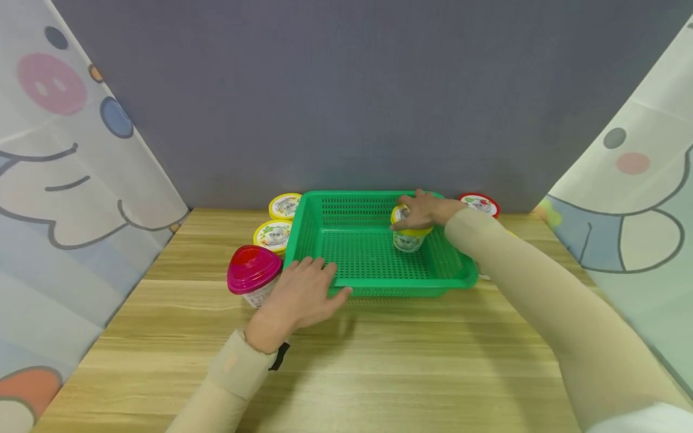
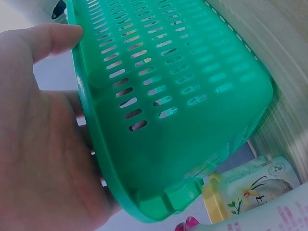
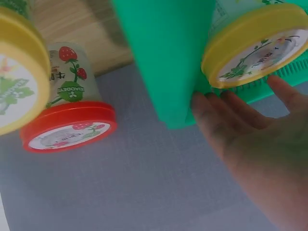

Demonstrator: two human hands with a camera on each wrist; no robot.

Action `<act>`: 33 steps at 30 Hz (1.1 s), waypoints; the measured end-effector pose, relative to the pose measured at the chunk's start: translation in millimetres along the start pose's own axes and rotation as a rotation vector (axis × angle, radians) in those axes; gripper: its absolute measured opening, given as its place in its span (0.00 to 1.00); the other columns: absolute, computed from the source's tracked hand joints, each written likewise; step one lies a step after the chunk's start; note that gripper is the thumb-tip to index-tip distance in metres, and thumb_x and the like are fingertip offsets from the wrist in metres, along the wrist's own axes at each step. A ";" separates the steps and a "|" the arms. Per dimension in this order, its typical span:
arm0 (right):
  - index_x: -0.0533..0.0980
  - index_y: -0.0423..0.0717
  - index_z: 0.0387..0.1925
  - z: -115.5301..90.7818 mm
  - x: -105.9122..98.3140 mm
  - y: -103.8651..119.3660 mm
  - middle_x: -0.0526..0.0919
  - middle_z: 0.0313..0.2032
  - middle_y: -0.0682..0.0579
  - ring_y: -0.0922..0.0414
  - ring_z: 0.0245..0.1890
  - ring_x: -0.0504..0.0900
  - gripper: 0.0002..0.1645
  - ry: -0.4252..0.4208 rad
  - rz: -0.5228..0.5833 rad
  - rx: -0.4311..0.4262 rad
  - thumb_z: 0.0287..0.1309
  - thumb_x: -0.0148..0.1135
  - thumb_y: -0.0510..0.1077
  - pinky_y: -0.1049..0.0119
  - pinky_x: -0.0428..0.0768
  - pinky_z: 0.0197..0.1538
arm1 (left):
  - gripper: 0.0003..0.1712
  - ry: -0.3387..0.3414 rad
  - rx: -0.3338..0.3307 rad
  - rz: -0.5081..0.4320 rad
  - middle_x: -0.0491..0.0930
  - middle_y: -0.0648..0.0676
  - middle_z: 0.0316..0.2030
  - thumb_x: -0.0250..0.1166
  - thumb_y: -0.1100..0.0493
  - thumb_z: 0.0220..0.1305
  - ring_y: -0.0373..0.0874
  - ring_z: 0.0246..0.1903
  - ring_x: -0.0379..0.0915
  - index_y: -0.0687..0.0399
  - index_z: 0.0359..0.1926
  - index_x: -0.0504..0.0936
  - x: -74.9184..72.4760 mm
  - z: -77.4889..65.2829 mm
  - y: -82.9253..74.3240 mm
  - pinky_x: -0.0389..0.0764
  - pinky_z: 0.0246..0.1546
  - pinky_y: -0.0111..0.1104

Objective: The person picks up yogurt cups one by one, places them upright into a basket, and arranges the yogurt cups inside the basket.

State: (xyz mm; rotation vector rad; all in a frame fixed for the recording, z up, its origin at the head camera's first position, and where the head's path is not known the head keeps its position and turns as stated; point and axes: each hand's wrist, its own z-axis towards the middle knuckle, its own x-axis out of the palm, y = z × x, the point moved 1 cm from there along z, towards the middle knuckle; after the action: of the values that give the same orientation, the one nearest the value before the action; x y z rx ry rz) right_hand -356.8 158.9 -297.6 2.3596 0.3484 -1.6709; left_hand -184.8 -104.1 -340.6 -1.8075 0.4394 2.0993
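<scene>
A green perforated plastic basket (image 1: 379, 282) stands on the wooden table. My left hand (image 1: 303, 294) holds its near left corner; in the left wrist view the thumb (image 2: 57, 39) lies on one side of the rim and the fingers pass behind it. Inside the basket, toward the right, is a small white tub with a yellow lid (image 1: 407, 242). My right hand (image 1: 425, 210) grips this tub from above, thumb and fingers on opposite sides of the lid. The fingertips are partly hidden at the lid's edge in the right wrist view.
Left of the basket stand two yellow-lidded tubs (image 1: 273, 234) and a cup with a magenta lid (image 1: 253, 269). On the right are a red-lidded tub (image 1: 479, 204) and a yellow-lidded tub (image 3: 17, 91), mostly behind my arm in the head view. A grey panel (image 1: 373, 102) rises behind.
</scene>
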 end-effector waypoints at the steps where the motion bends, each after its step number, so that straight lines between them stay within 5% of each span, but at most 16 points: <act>1: 0.51 0.54 0.72 -1.2 -0.5 -0.7 0.46 0.70 0.33 0.31 0.68 0.48 0.51 -0.010 0.007 -0.003 0.55 0.48 0.75 0.30 0.57 0.58 | 0.32 0.002 0.000 -0.001 0.78 0.52 0.43 0.45 0.33 0.64 0.50 0.45 0.73 0.52 0.50 0.77 -0.1 0.3 0.3 0.73 0.47 0.43; 9: 0.53 0.50 0.72 -15.0 -4.1 -9.8 0.49 0.70 0.35 0.33 0.69 0.46 0.51 -0.101 0.056 -0.039 0.57 0.47 0.74 0.32 0.57 0.60 | 0.32 0.003 -0.007 -0.010 0.78 0.52 0.43 0.45 0.33 0.64 0.50 0.46 0.73 0.52 0.50 0.77 -1.7 0.6 0.6 0.73 0.47 0.43; 20: 0.41 0.57 0.75 -41.4 -2.4 -18.3 0.33 0.73 0.38 0.37 0.72 0.31 0.52 -0.177 0.099 -0.086 0.58 0.40 0.77 0.36 0.36 0.66 | 0.31 0.002 -0.009 -0.015 0.77 0.52 0.42 0.45 0.33 0.64 0.50 0.45 0.72 0.52 0.50 0.77 -0.8 0.6 0.8 0.72 0.47 0.44; 33: 0.36 0.62 0.75 -69.1 6.3 -30.6 0.29 0.73 0.41 0.39 0.72 0.27 0.53 -0.241 0.145 -0.083 0.57 0.39 0.78 0.39 0.31 0.67 | 0.32 -0.005 -0.004 -0.014 0.78 0.53 0.44 0.45 0.33 0.64 0.51 0.46 0.73 0.53 0.51 0.76 0.0 -0.3 1.1 0.73 0.47 0.44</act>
State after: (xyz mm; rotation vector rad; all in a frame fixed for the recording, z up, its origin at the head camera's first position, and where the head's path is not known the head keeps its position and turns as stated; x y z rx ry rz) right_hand -303.1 210.4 -282.6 2.0431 0.1941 -1.8077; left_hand -185.0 -105.2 -340.6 -1.8025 0.4204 2.0963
